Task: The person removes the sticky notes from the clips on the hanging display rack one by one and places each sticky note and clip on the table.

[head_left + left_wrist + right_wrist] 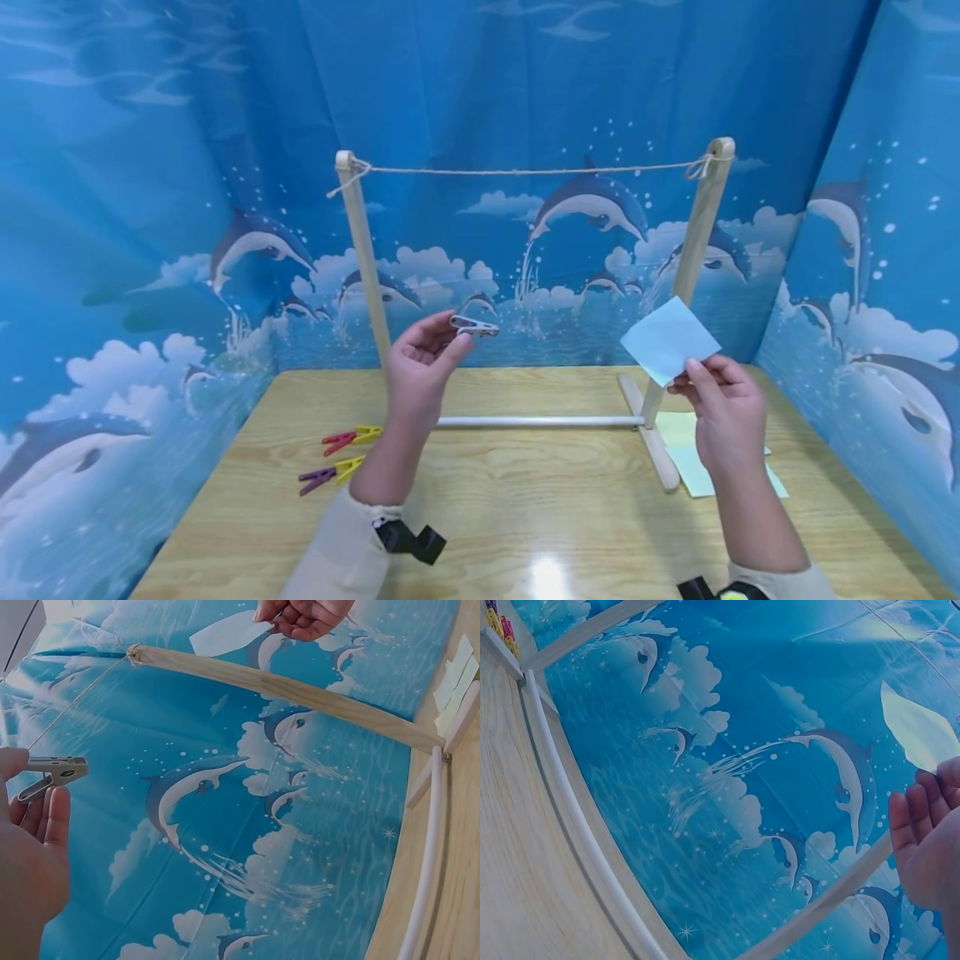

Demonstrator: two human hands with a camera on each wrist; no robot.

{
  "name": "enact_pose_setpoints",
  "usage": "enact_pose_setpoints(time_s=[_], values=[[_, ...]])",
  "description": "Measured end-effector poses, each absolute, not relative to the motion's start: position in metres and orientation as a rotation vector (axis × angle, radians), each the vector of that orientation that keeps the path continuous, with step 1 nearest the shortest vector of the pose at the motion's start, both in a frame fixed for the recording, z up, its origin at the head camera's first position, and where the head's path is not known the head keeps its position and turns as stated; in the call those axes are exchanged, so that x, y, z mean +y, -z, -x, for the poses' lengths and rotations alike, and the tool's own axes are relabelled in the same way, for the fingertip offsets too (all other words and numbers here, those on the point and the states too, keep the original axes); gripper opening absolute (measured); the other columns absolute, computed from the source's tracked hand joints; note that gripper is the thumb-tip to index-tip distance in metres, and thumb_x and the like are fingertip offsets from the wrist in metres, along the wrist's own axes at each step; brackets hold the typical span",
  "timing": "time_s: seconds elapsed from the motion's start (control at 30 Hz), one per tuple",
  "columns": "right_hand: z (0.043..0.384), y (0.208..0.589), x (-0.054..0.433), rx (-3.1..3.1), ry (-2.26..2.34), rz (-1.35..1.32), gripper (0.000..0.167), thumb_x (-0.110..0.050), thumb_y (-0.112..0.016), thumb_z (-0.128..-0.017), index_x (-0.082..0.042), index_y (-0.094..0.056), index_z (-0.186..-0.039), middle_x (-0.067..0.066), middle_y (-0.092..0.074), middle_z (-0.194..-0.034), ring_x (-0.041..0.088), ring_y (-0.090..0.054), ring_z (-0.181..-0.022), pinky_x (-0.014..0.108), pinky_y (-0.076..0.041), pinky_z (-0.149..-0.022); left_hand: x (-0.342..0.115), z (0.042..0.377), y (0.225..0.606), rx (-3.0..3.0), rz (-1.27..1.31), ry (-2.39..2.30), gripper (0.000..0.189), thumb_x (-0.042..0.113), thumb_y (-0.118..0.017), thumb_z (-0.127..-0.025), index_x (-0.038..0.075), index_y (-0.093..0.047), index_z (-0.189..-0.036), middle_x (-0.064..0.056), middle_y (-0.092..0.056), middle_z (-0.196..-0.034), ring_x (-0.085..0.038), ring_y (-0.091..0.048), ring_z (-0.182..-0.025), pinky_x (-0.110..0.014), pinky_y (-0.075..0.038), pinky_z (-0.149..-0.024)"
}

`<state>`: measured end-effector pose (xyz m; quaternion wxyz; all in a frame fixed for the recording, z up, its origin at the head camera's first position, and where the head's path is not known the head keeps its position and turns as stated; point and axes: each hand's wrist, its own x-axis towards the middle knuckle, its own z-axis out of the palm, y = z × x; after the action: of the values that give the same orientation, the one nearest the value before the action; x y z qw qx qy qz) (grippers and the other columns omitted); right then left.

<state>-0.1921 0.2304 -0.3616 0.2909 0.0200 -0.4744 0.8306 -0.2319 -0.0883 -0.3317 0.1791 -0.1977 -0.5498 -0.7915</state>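
Observation:
My left hand [423, 358] pinches a grey clothespin [476, 326] between thumb and fingers, its tip pointing right. In the left wrist view the same clothespin [60, 774] shows its spring and both legs. A light blue square paper [670, 340] is held at its lower corner by the thumb and fingers of my right hand [726, 408]. The paper [921, 729] looks slightly bent in the right wrist view. Both hands are raised above the table, below a string [525, 172] tied between two wooden posts.
The right wooden post [701, 221] stands on a foot [648, 433]; a white rod [540, 422] runs along the frame's bottom. Red, purple and yellow clothespins [317, 479] lie at the table's left. Pale green and yellow papers [690, 468] lie by the right foot. A dolphin-print curtain [465, 83] surrounds the table.

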Motion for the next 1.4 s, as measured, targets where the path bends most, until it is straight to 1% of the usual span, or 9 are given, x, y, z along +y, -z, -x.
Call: enact_pose_setpoints(time_s=[0.2, 0.3, 0.53, 0.7, 0.83, 1.0, 1.07, 1.23, 1.4], values=[[0.187, 0.365, 0.236, -1.249, -2.215, -0.051, 0.006, 0.004, -0.063, -0.091, 0.008, -0.060, -0.088, 0.012, -0.062, -0.081, 0.019, -0.064, -0.064, 0.025, -0.058, -0.060, -0.101, 0.226, 0.338, -1.561, 0.489, 2.222, 0.030, 0.002, -0.073, -0.086, -0.002, -0.064, -0.115, -0.013, -0.067, -0.107, -0.024, -0.064, -0.097, -0.030, -0.056, -0.085], [0.187, 0.367, 0.239, -1.234, -2.193, -0.075, 0.004, 0.006, -0.060, -0.092, 0.008, -0.060, -0.088, 0.012, -0.062, -0.080, 0.019, -0.064, -0.063, 0.026, -0.058, -0.059, -0.106, 0.225, 0.341, -1.550, 0.439, 2.233, 0.031, 0.000, -0.073, -0.086, -0.003, -0.064, -0.116, -0.013, -0.067, -0.106, -0.022, -0.064, -0.096, -0.029, -0.056, -0.084], [0.183, 0.372, 0.249, -1.169, -2.180, -0.175, 0.006, 0.012, -0.056, -0.092, 0.010, -0.060, -0.088, 0.015, -0.062, -0.079, 0.021, -0.064, -0.063, 0.027, -0.058, -0.058, -0.121, 0.224, 0.348, -1.543, 0.317, 2.223, 0.030, 0.000, -0.073, -0.085, -0.002, -0.065, -0.115, -0.013, -0.067, -0.105, -0.021, -0.065, -0.095, -0.029, -0.056, -0.085], [0.178, 0.375, 0.257, -1.133, -2.193, -0.164, 0.003, 0.012, -0.058, -0.091, 0.012, -0.059, -0.088, 0.015, -0.062, -0.080, 0.022, -0.063, -0.062, 0.027, -0.058, -0.058, -0.133, 0.221, 0.354, -1.525, 0.252, 2.238, 0.029, 0.000, -0.072, -0.087, 0.000, -0.066, -0.115, -0.013, -0.066, -0.106, -0.020, -0.065, -0.095, -0.030, -0.056, -0.085], [0.175, 0.378, 0.263, -1.097, -2.199, -0.132, 0.004, 0.011, -0.062, -0.089, 0.013, -0.059, -0.088, 0.016, -0.061, -0.079, 0.023, -0.063, -0.061, 0.028, -0.058, -0.057, -0.141, 0.219, 0.357, -1.522, 0.205, 2.249, 0.031, 0.002, -0.072, -0.087, -0.001, -0.065, -0.117, -0.011, -0.066, -0.107, -0.020, -0.065, -0.098, -0.031, -0.055, -0.087], [0.172, 0.382, 0.271, -1.078, -2.205, -0.122, 0.002, 0.011, -0.062, -0.089, 0.013, -0.060, -0.089, 0.015, -0.062, -0.078, 0.023, -0.063, -0.061, 0.029, -0.058, -0.058, -0.152, 0.217, 0.361, -1.514, 0.194, 2.256, 0.039, 0.002, -0.069, -0.090, -0.011, -0.056, -0.124, -0.011, -0.066, -0.108, -0.020, -0.065, -0.098, -0.032, -0.055, -0.087], [0.171, 0.384, 0.274, -1.096, -2.191, -0.112, 0.001, 0.012, -0.060, -0.090, 0.012, -0.061, -0.091, 0.015, -0.063, -0.078, 0.023, -0.063, -0.061, 0.028, -0.058, -0.059, -0.157, 0.216, 0.362, -1.505, 0.171, 2.266, 0.042, 0.003, -0.069, -0.090, -0.012, -0.054, -0.126, -0.011, -0.065, -0.109, -0.020, -0.065, -0.098, -0.031, -0.055, -0.087], [0.166, 0.387, 0.283, -1.145, -2.176, -0.045, 0.002, 0.010, -0.060, -0.091, 0.010, -0.061, -0.089, 0.013, -0.063, -0.079, 0.021, -0.064, -0.061, 0.027, -0.058, -0.059, -0.171, 0.210, 0.365, -1.488, 0.065, 2.300, 0.039, 0.005, -0.072, -0.088, -0.004, -0.061, -0.124, -0.011, -0.065, -0.112, -0.019, -0.065, -0.101, -0.031, -0.053, -0.089], [0.161, 0.388, 0.293, -1.140, -2.203, 0.012, 0.004, 0.010, -0.059, -0.091, 0.009, -0.063, -0.089, 0.012, -0.064, -0.080, 0.021, -0.064, -0.062, 0.027, -0.058, -0.059, -0.182, 0.204, 0.368, -1.469, -0.015, 2.318, 0.038, 0.006, -0.072, -0.087, -0.001, -0.062, -0.124, -0.011, -0.066, -0.112, -0.018, -0.067, -0.098, -0.031, -0.053, -0.090]])
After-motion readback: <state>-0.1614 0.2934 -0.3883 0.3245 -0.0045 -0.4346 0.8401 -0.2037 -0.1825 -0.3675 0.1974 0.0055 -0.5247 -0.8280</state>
